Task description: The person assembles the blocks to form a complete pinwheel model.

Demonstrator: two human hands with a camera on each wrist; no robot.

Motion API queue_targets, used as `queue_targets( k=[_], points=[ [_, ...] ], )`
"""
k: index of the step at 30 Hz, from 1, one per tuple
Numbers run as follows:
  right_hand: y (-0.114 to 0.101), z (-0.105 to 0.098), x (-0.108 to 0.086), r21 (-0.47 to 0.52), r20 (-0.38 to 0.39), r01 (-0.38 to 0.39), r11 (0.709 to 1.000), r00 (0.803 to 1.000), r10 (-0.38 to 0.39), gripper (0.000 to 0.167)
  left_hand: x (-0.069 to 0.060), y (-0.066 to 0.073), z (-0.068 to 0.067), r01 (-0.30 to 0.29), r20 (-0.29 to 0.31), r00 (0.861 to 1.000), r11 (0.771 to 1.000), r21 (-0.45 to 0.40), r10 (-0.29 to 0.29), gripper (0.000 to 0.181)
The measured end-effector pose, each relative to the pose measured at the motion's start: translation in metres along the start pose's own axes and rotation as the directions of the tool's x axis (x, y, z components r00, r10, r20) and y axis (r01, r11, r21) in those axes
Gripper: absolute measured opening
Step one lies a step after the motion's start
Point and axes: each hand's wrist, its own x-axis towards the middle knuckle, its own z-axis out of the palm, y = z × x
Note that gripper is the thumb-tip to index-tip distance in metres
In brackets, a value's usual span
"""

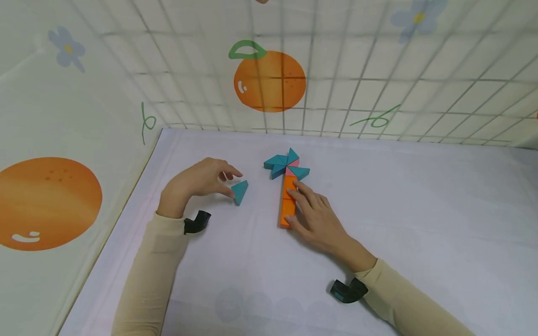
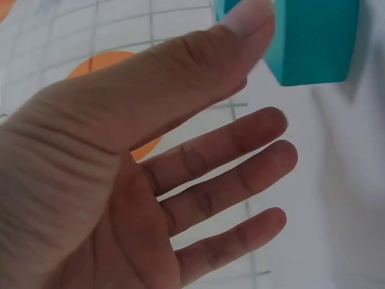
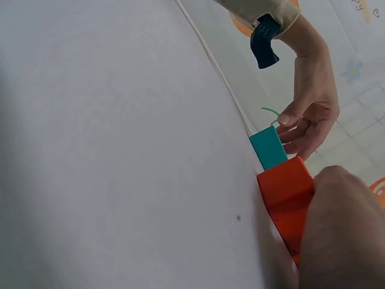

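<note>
In the head view, my left hand [image 1: 203,177] hovers beside a teal triangular block [image 1: 240,192] lying on the white tabletop. Its thumb touches the block's left side, while the other fingers stay apart from it, loosely extended in the left wrist view. My right hand [image 1: 317,221] rests on a column of orange square blocks [image 1: 288,206], thumb near the bottom end and fingertips near the top. Above that column sits a pinwheel of teal triangles [image 1: 277,161] with pink triangles [image 1: 290,171] among them. The right wrist view shows only part of the right hand beside an orange block [image 3: 286,186].
A white cloth [image 1: 420,224] covers the table. Behind it stands a backdrop printed with a grid, flowers and an orange fruit [image 1: 269,81]. Dark wrist-worn devices hang at the left sleeve [image 1: 168,261] and the right sleeve [image 1: 412,298].
</note>
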Motion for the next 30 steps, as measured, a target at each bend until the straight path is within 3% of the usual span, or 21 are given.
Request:
queue_targets(
  k=[7, 14, 20, 30],
  points=[
    [0.000, -0.001, 0.000, -0.002, -0.003, 0.004, 1.000, 1.000, -0.004, 0.061, 0.005, 0.002, 0.007, 0.019, 0.052, 0.998, 0.999, 0.026, -0.020, 0.053],
    [-0.001, 0.000, 0.000, 0.004, -0.014, 0.007, 1.000, 1.000, -0.007, 0.061, 0.004, 0.003, 0.004, -0.026, 0.012, 1.000, 0.999, 0.036, 0.025, 0.062],
    [0.000, 0.001, 0.000, 0.006, -0.008, 0.009, 1.000, 1.000, -0.009, 0.061, 0.005, 0.006, 0.006, -0.053, 0.019, 0.998, 0.998, 0.043, 0.052, 0.058],
    [0.001, 0.001, 0.000, 0.000, -0.003, 0.008, 1.000, 1.000, -0.008, 0.061, 0.010, 0.009, 0.010, -0.033, 0.046, 0.998, 0.999, 0.039, 0.031, 0.057]
  ],
)
